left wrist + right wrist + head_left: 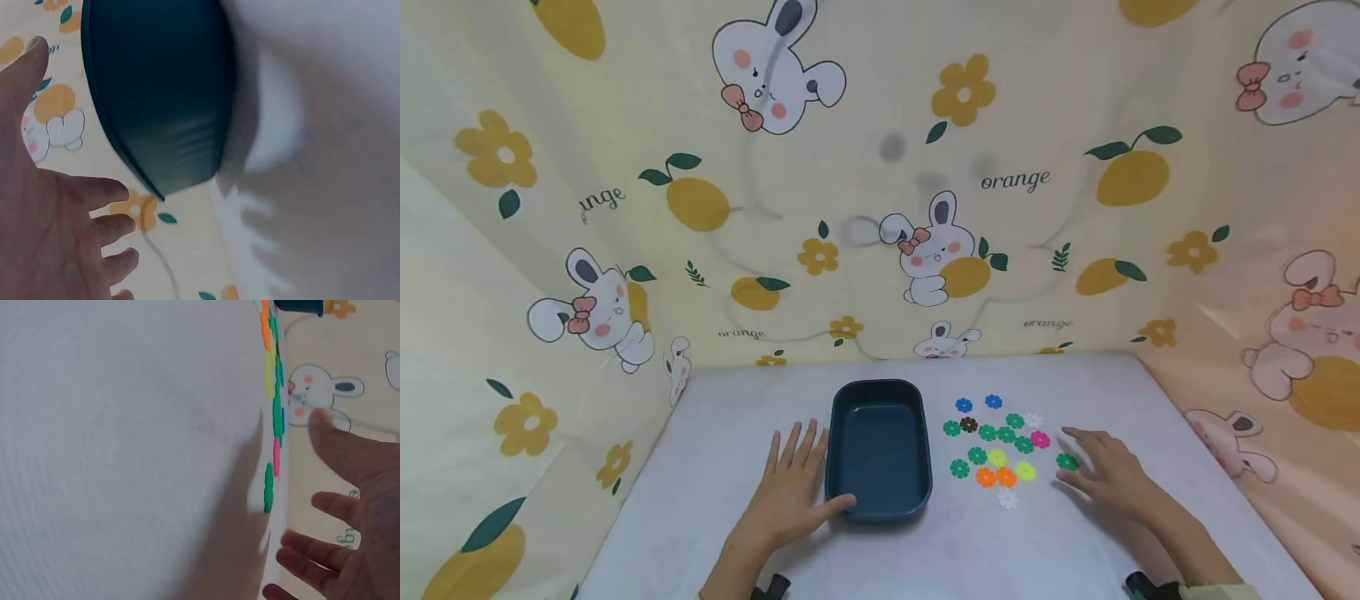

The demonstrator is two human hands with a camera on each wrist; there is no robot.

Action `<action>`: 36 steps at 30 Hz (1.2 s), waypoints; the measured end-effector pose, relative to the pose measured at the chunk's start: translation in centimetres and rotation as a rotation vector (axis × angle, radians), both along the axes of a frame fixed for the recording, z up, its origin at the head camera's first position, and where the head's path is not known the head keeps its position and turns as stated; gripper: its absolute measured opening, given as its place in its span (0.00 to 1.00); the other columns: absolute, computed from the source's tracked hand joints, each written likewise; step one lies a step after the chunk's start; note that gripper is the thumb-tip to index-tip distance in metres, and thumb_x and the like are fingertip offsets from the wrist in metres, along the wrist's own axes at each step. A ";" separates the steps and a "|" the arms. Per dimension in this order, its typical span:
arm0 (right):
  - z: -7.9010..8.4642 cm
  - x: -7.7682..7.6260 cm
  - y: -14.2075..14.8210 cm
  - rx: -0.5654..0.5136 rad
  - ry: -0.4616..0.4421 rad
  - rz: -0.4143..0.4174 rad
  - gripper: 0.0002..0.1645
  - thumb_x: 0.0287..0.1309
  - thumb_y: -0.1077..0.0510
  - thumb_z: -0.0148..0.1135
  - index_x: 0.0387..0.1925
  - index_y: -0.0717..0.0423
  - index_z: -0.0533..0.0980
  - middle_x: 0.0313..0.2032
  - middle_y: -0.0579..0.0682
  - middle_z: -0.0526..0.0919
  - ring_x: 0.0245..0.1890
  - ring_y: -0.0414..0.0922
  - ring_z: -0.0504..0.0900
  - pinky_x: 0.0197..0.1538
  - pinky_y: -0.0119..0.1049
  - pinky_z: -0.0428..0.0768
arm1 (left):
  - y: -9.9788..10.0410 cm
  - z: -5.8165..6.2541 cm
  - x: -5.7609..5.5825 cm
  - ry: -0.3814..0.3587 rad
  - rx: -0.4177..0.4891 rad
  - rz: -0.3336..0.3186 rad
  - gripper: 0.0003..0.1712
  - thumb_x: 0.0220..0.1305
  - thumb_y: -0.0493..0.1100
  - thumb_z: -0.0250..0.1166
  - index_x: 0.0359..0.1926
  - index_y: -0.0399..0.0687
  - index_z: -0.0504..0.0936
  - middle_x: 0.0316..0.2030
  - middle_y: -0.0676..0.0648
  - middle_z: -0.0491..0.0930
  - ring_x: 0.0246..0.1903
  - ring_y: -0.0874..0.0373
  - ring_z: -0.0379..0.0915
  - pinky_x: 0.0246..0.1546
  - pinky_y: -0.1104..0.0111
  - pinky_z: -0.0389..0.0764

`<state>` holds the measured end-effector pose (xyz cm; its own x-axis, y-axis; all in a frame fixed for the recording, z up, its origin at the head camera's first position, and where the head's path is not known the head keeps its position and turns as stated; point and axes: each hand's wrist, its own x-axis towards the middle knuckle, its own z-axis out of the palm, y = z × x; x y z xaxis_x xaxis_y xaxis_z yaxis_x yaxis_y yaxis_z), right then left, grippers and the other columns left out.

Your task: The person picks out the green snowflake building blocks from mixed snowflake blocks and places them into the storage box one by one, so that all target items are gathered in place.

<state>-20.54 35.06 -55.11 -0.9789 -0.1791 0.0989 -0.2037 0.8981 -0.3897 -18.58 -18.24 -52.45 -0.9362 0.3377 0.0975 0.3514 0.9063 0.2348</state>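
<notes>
A dark blue rectangular tray (881, 509) stands on the white table, left of a group of flat, notched plastic discs. My left hand (792, 497) is beside the tray's left side with fingers spread, its thumb at the near left corner of the rim; whether it touches is unclear. In the left wrist view the tray wall (165, 106) rises beside the left hand (50, 225). To the right of the discs, my right hand (1108, 477) hovers with thumb and fingers apart, around a single green disc (1067, 462). Nothing is held in the right hand (356, 531).
Several more green discs (1006, 434) lie close together with blue (993, 402), brown (969, 425), pink (1040, 439), yellow (1026, 472), orange (986, 477) and white discs (1007, 498). A patterned curtain (865, 275) hangs behind and beside the table (955, 558).
</notes>
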 end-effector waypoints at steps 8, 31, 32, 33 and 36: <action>-0.1 -0.8 0.8 -0.114 -0.101 -0.033 0.41 0.61 0.43 0.79 0.67 0.60 0.76 0.52 0.62 0.79 0.50 0.58 0.78 0.49 0.59 0.85 | 1.2 -0.3 -0.2 -0.078 -0.012 -0.048 0.69 0.64 0.84 0.59 0.87 0.43 0.48 0.87 0.42 0.43 0.86 0.44 0.34 0.84 0.43 0.30; -0.6 -1.3 0.5 -0.179 -0.159 -0.082 0.20 0.64 0.55 0.77 0.50 0.60 0.78 0.45 0.56 0.74 0.44 0.51 0.73 0.41 0.39 0.78 | 2.4 -0.8 0.1 -0.131 0.015 -0.032 0.73 0.63 0.85 0.59 0.87 0.40 0.42 0.87 0.43 0.37 0.86 0.49 0.31 0.85 0.49 0.39; -0.6 -1.3 0.4 -0.187 -0.156 -0.078 0.21 0.63 0.56 0.77 0.50 0.60 0.77 0.44 0.55 0.75 0.43 0.51 0.74 0.41 0.38 0.79 | 2.4 -0.8 0.1 -0.132 0.017 -0.032 0.73 0.63 0.84 0.59 0.87 0.40 0.42 0.87 0.43 0.36 0.86 0.49 0.31 0.85 0.50 0.39; -0.5 -1.4 0.3 -0.194 -0.159 -0.074 0.21 0.63 0.57 0.77 0.50 0.59 0.76 0.44 0.54 0.76 0.43 0.50 0.74 0.41 0.37 0.79 | 2.4 -0.9 0.1 -0.133 0.019 -0.030 0.73 0.63 0.85 0.59 0.87 0.40 0.42 0.87 0.43 0.36 0.86 0.49 0.31 0.85 0.50 0.39; -0.4 -1.5 0.0 -0.221 -0.173 -0.062 0.21 0.63 0.60 0.76 0.51 0.58 0.74 0.41 0.52 0.78 0.40 0.48 0.76 0.39 0.36 0.79 | 2.3 -1.0 0.0 -0.128 0.021 -0.029 0.73 0.63 0.85 0.58 0.87 0.41 0.41 0.87 0.43 0.36 0.86 0.49 0.31 0.85 0.50 0.40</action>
<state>-22.09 35.08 -55.53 -0.9930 -0.1109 -0.0405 -0.0644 0.7963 -0.6015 -18.56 -15.93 -53.41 -0.9312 0.3642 -0.0145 0.3436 0.8906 0.2980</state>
